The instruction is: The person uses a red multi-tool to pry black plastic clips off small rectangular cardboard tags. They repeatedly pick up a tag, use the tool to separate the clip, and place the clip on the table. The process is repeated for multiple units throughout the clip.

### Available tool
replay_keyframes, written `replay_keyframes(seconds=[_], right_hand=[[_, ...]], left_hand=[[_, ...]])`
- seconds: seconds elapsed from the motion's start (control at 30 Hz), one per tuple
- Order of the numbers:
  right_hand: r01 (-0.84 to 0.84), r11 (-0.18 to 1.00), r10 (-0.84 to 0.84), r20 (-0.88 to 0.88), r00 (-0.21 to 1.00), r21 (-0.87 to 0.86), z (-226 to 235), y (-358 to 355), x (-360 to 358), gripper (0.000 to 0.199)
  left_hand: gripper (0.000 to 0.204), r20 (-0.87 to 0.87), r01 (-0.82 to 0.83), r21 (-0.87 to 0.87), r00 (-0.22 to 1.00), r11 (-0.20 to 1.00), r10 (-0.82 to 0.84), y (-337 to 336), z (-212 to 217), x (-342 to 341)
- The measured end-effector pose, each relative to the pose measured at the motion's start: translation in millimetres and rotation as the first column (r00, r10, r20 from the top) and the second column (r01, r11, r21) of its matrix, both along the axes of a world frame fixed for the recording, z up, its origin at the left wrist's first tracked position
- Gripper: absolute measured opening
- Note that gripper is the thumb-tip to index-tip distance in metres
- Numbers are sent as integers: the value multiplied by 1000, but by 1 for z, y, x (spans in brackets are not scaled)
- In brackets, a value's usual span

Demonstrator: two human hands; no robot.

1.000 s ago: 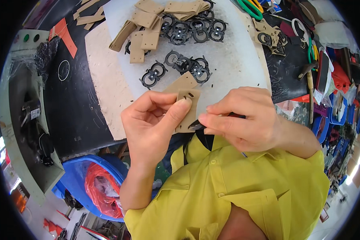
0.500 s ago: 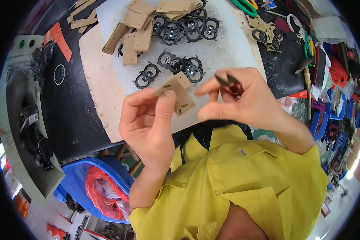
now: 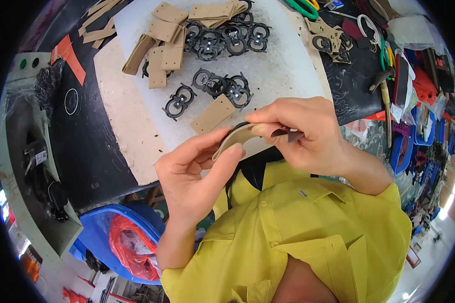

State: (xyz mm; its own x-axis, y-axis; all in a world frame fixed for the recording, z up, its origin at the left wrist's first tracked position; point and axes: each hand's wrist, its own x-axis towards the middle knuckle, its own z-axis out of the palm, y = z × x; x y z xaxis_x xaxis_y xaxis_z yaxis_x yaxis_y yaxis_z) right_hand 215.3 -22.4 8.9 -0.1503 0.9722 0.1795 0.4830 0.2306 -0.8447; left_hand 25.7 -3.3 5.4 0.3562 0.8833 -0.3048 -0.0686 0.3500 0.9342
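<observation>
We held a bent tan leather strip [image 3: 236, 139] up in front of our chest, above the near edge of the table [image 3: 288, 76], with our left hand [image 3: 194, 171] pinching its lower end between thumb and fingers [image 3: 227, 159] and our right hand [image 3: 301, 134] clenched on its upper end together with a small dark metal piece [image 3: 284, 133]. Behind our hands on the white board lay a loose flat tan strip [image 3: 212, 113], a cluster of black metal buckles [image 3: 222, 86] and a stack of more tan strips [image 3: 162, 48], all well apart from the strip we gripped.
</observation>
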Motion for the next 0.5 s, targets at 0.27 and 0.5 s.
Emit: replay_keyframes(seconds=[0.27,0.5], right_hand=[[62,979,-62,8,998,-193,2,4,4,21],[-188,878,-5,401,916,439,-4,-4,15,31]], left_hand=[[16,-79,-182,-74,981,980,176,-3,-4,4],[19,-97,-178,-180,982,967,163,4,-1,-3]])
